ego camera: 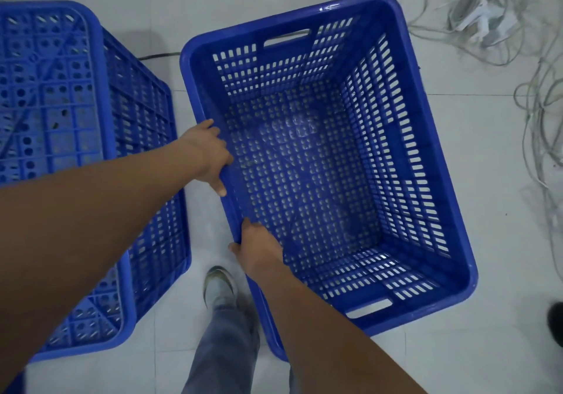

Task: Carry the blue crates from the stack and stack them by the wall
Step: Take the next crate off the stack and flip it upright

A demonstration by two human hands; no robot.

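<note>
An open-top blue crate [408, 67] with slotted walls fills the middle and right of the head view, its empty perforated floor facing me. My left hand [207, 156] grips the crate's long left rim, fingers curled over the edge. My right hand [259, 250] grips the same rim lower down, nearer me. To the left stands an upside-down blue crate [61, 95], its ribbed bottom facing up, with a gap of floor between the two crates.
White tiled floor all around. A tangle of white cables and a power adapter [481, 22] lies at the top right, with cables trailing down the right edge. My shoe [219, 287] and trouser leg are between the crates. A dark object [556, 320] sits at the right edge.
</note>
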